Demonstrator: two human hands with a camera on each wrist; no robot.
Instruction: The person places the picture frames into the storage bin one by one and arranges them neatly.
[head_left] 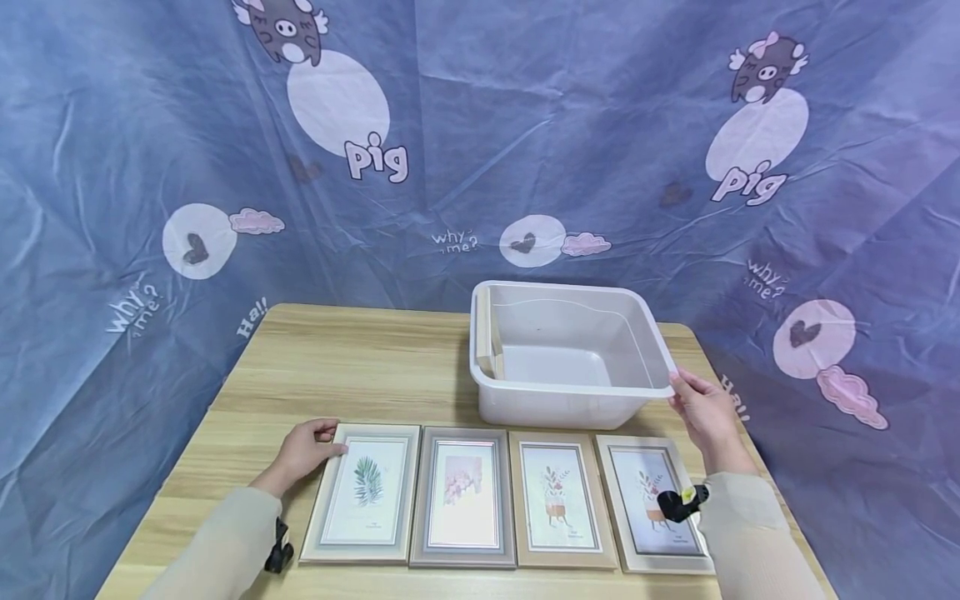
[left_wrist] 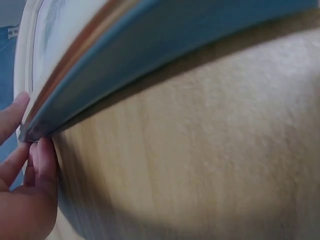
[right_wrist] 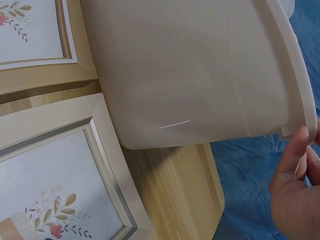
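Four picture frames lie in a row. At the left end, my left hand (head_left: 300,454) pinches the upper left corner of the picture frame with a green leaf print (head_left: 367,483), thumb on top and fingers at its edge. Beside it lies a grey picture frame (head_left: 462,483) with a pinkish print, then two picture frames with plant prints, one tan (head_left: 558,492) and one whitish (head_left: 652,492). Behind the row stands a pale grey plastic basin (head_left: 562,408). My right hand (head_left: 708,417) grips its front right rim corner. A light wooden-coloured piece (head_left: 486,333) leans inside against the basin's left wall.
All of this stands on a wood-grain table (head_left: 360,358). A blue printed cloth (head_left: 450,125) hangs behind and along both sides. The basin sits close to the table's back right edge, just behind the picture frames.
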